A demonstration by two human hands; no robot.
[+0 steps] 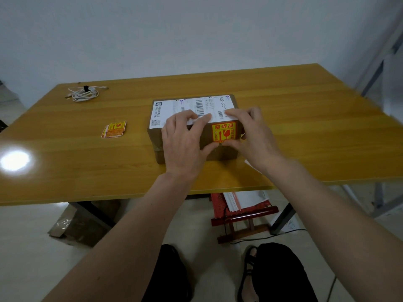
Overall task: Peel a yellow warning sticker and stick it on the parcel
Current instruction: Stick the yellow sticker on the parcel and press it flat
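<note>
A brown cardboard parcel (224, 152) with a white shipping label (174, 109) on top sits in the middle of the wooden table (87, 158). A yellow warning sticker (224, 131) with red print lies flat on the parcel's near side face. My left hand (185, 140) rests on the parcel's front left, fingers on the top edge and thumb beside the sticker's lower left corner. My right hand (250, 131) wraps the parcel's right end, thumb pressing under the sticker's bottom edge. A small stack of spare yellow stickers (113, 129) lies on the table to the left.
A coiled white cable (84, 93) lies at the table's far left. A white scrap of paper (250, 164) peeks out beside my right wrist. Under the table stand a red wooden stool (244, 216) with papers and flattened cardboard (72, 227).
</note>
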